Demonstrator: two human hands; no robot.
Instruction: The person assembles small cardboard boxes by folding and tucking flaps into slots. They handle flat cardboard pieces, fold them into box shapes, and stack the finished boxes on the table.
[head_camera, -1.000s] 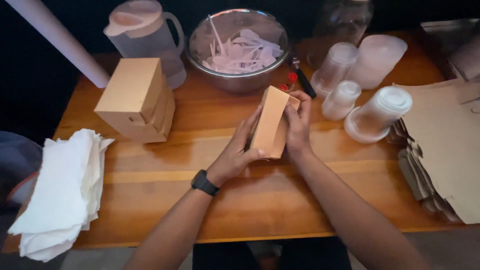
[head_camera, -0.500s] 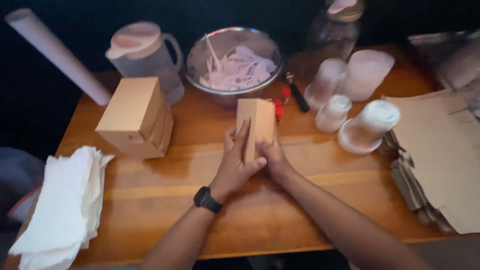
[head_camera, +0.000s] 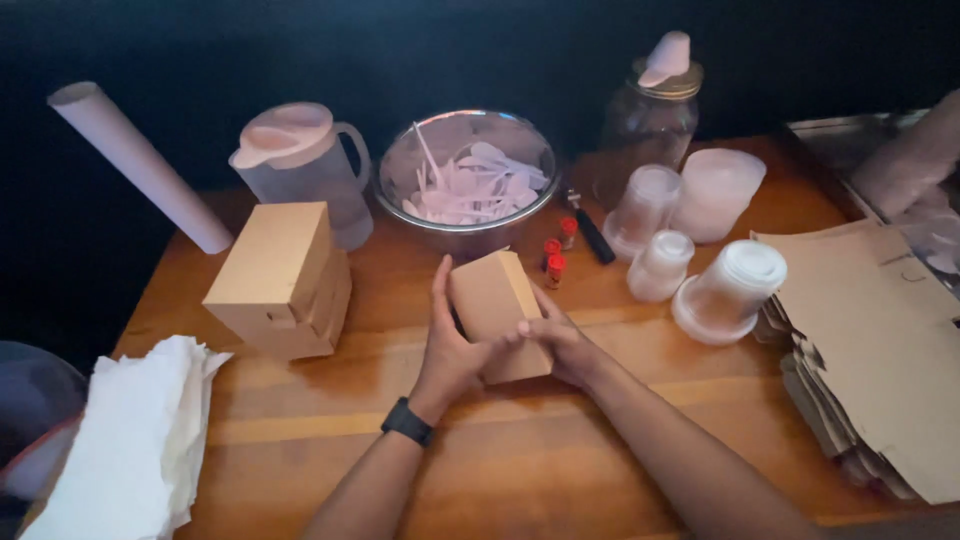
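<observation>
Cardboard box (head_camera: 495, 310) sits on the wooden table (head_camera: 520, 470) near its middle, just before the steel bowl (head_camera: 467, 180); a hard squeeze could crease its thin walls, or a shove topple the little red bottles (head_camera: 555, 262) beside it. Left hand (head_camera: 447, 345) cups one side, fingers loosely spread; right hand (head_camera: 557, 340) presses the other

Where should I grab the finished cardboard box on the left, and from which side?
Probably by the two long side walls of the finished cardboard box, coming down from above. It lies closed with its flat top up, and the pitcher behind and napkin stack in front crowd those ends. The left hand is nearer.
</observation>
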